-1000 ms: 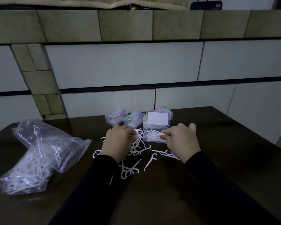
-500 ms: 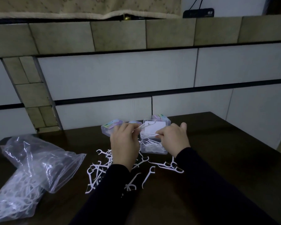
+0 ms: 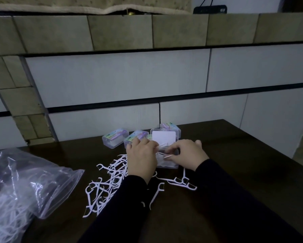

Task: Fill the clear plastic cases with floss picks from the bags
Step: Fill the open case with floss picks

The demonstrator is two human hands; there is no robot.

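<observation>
Plainly, two hands work over one open clear case on the dark worktop. Its lid stands raised at the far side, a white card showing through it. Behind and beside it stand four closed cases with coloured labels: one at far left, one next to it, one mostly hidden behind the lid and one at the back right.

Two clear plastic bags lie at the left — an upper bag with its mouth toward the hands, and a lower bag holding a tangle of white picks. Loose floss picks lie scattered in one heap before the case, too tangled to count; one single pick lies apart nearer the person, and a few more lie by the right sleeve.

The left hand has its grip closed, pinching a thin pick over the case's near-left corner. The right hand likewise pinches a pick at the case's right side, fingers curled.

Against half a second ago, both hands sit a little lower over the case — the left no longer covers the second labelled case, and the right-hand pick now lies level across the case mouth. The bags and heap lie as before.
</observation>
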